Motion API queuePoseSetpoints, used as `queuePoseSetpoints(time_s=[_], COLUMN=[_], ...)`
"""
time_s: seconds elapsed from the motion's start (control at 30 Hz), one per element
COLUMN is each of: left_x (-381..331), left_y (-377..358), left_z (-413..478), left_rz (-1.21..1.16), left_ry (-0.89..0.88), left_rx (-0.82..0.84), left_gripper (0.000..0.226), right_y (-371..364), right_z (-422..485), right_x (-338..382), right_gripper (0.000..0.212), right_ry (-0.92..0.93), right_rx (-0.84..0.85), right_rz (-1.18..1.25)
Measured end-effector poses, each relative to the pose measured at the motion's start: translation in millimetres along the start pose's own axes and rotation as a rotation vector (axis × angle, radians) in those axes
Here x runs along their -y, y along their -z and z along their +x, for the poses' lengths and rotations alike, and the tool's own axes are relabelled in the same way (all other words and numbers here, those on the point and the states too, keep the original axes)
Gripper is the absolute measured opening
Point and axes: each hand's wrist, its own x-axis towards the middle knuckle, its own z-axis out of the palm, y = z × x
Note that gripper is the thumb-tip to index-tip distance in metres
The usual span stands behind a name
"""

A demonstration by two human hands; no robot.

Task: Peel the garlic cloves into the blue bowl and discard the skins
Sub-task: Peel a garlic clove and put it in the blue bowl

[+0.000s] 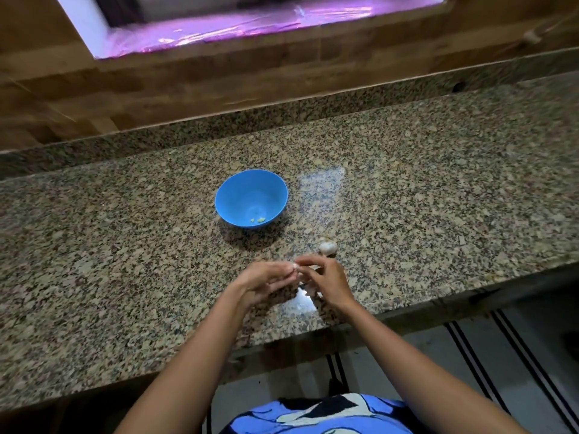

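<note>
Clove barely visible, pinched btwn grips of left hand & right hand.

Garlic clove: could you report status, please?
Left hand and right hand pinch one clove. Blue bowl holds peeled bits. Bulb beside right hand. Nothing blocks bowl.

Both forearms reach forward and converge, wrists apart. The left hand, fingers curled, pinches a garlic clove at its fingertips. The right hand, back up, pinches the same clove.
</note>
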Motion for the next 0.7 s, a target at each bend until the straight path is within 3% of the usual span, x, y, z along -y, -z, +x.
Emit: queuePoseSetpoints(time_s=[0.07,0.17,0.37,0.57,0.7], left_x=[1,1,8,9,9], left_y=[-1,-3,-5,-1,-3], left_z=[-7,-10,-5,0,2], left_rz=[-0.053,-0.052,0.300,0.400,0.638], left_ry=[-0.017,-0.062,-0.315,-0.459,-0.566], left_rx=[0.040,-0.016,-0.186,-0.337,-0.428], left_gripper=[0.032,0.020,0.016,0.010,0.011], right_y=[1,-1,-11,-23,-27], right_z=[2,4,10,12,12], right_x=[0,2,-2,-1,2], right_gripper=[0.020,0.019,0.019,0.018,0.017], right_ry=[0.028,0.075,0.140,0.059,0.063], right_rx=[-0.018,-0.030,-0.066,-0.089,-0.089], right_rz=[0.028,0.007,-0.103,0.044,0.033])
